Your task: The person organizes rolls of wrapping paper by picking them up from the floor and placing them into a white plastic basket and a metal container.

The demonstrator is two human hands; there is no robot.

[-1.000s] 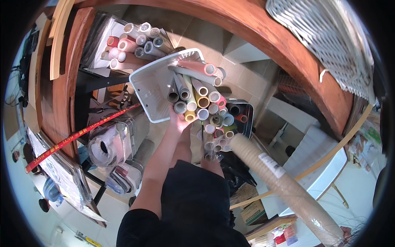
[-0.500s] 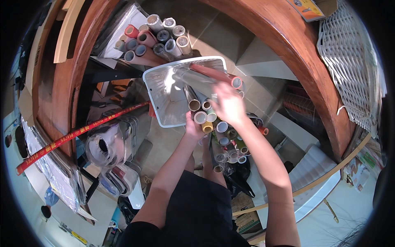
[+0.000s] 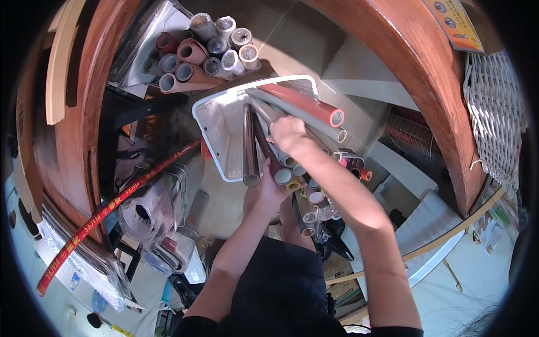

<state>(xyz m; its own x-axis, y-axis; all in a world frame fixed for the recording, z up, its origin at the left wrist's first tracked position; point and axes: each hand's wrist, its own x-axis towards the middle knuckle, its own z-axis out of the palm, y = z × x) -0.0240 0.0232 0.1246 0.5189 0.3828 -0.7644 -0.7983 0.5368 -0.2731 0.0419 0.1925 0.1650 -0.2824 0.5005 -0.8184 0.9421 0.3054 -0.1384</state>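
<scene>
Curved brown wood arches over a cluttered store of rolls. My right hand [image 3: 287, 133], well back from the bin half a second ago, is now inside the white bin [image 3: 216, 132], fingers clamped on a grey roll [image 3: 314, 119] beside the red roll [image 3: 306, 104]; so sorting goes on. My left hand [image 3: 268, 191] props the dark rolls [image 3: 250, 147] from below, fingers closed around their ends. An orange sign [image 3: 455, 22] hangs upper right; a long red printed tube [image 3: 112, 210] slants at left.
</scene>
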